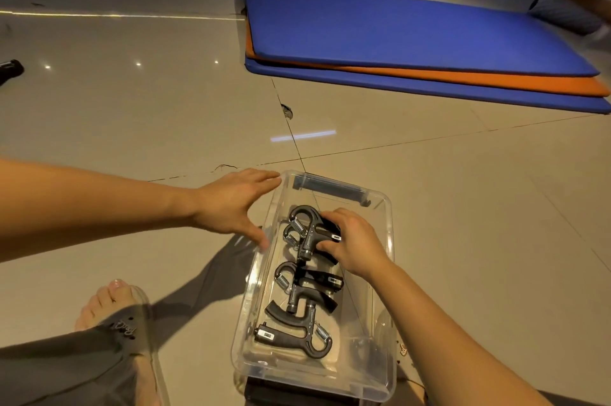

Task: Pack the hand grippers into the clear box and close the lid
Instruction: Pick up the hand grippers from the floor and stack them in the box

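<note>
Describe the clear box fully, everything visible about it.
The clear box is a see-through plastic rectangle with rounded corners, lidless and open upward, resting on the tiled floor. A dark latch sits at its far end. Black hand grippers lie inside. The left hand, fingers straight, touches its left wall and far corner. The right hand reaches in, gripping the farthest hand gripper.

**Head view.** Head-worn wide-angle view, facing forward and steeply down at the tiled floor (148, 114). The clear box (388, 273) lies close beneath the lens, low and right of centre — near enough to resolve the spring coils of the hand gripper (307, 238) gripped by the right hand (355, 242). The left hand (231, 204) shows with its forearm cut by the left edge; stacked mats (396, 28) mark the far upper right.
</note>
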A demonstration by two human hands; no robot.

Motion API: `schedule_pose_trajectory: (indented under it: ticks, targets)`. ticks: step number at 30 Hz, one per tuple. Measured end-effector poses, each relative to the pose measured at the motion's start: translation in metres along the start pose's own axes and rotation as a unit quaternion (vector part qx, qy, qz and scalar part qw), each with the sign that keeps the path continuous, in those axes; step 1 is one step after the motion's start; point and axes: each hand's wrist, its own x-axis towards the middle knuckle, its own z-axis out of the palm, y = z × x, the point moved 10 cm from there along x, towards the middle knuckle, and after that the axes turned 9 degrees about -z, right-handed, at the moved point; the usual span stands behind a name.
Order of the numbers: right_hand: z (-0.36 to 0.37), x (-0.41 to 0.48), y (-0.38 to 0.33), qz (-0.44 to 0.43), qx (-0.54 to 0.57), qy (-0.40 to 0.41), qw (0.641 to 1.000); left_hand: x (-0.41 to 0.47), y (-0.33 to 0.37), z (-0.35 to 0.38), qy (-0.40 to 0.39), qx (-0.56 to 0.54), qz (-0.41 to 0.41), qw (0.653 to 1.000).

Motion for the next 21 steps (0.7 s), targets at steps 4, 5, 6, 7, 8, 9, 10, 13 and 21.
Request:
schedule_pose_trajectory:
  ticks: [4, 5, 6, 7, 8, 9, 10, 13, 21]
  targets:
    - [0.031, 0.015, 0.021, 0.042, 0.008, -0.021, 0.999, 0.002, -0.001, 0.023, -0.019, 0.030, 0.010, 0.999]
    - [0.038, 0.017, 0.027, 0.054, 0.011, -0.023, 0.998, 0.003, -0.002, 0.024, -0.017, 0.028, 0.010, 0.999]
    - [0.044, 0.019, 0.034, 0.066, 0.009, -0.024, 0.997, 0.004, -0.002, 0.024, -0.016, 0.027, 0.012, 0.999]
    - [0.050, 0.020, 0.040, 0.077, 0.001, -0.027, 0.997, 0.004, -0.002, 0.024, -0.015, 0.026, 0.015, 0.999]
    - [0.054, 0.021, 0.045, 0.086, -0.011, -0.031, 0.996, 0.004, -0.001, 0.024, -0.015, 0.024, 0.019, 0.999]
    - [0.058, 0.022, 0.049, 0.090, -0.025, -0.034, 0.995, 0.003, -0.001, 0.024, -0.016, 0.022, 0.022, 0.999]
    - [0.061, 0.023, 0.051, 0.089, -0.038, -0.035, 0.995, 0.003, -0.001, 0.025, -0.017, 0.020, 0.024, 0.999]
    - [0.070, 0.025, 0.052, 0.064, -0.080, -0.045, 0.994, 0.003, -0.001, 0.025, -0.020, 0.011, 0.024, 0.999]
    - [0.083, 0.029, 0.054, 0.052, -0.095, -0.064, 0.992, 0.005, 0.000, 0.023, -0.015, 0.002, 0.025, 1.000]
